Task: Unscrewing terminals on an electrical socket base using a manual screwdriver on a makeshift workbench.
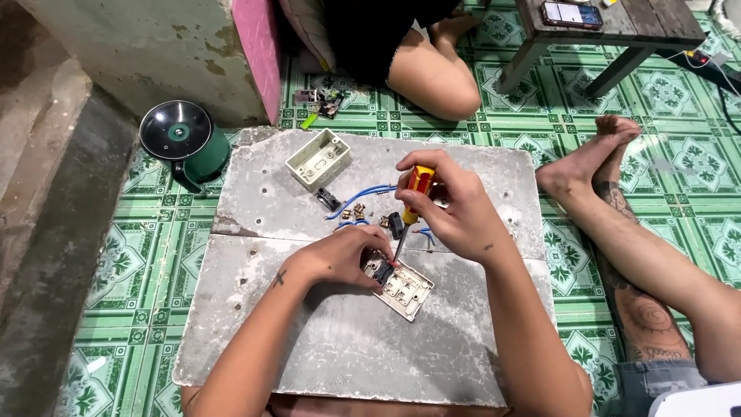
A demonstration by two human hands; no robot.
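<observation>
On the grey slab (309, 340), the left hand (340, 255) pins the socket plate (401, 287), the right hand (455, 208) grips a screwdriver (413, 202), wires (363, 197) behind.

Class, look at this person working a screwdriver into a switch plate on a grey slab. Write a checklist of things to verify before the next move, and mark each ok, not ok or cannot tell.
1. Left hand steadies the switch plate: ok, it presses on the plate's upper left end.
2. Right hand grips the screwdriver: ok, fingers wrap the yellow and red handle.
3. Tip seated in a screw: cannot tell, too small.
4. Plate lies flat on the slab: ok.
5. Small loose parts kept together: not ok, scattered among blue wires.
6. Wires disconnected from power: cannot tell.
</observation>
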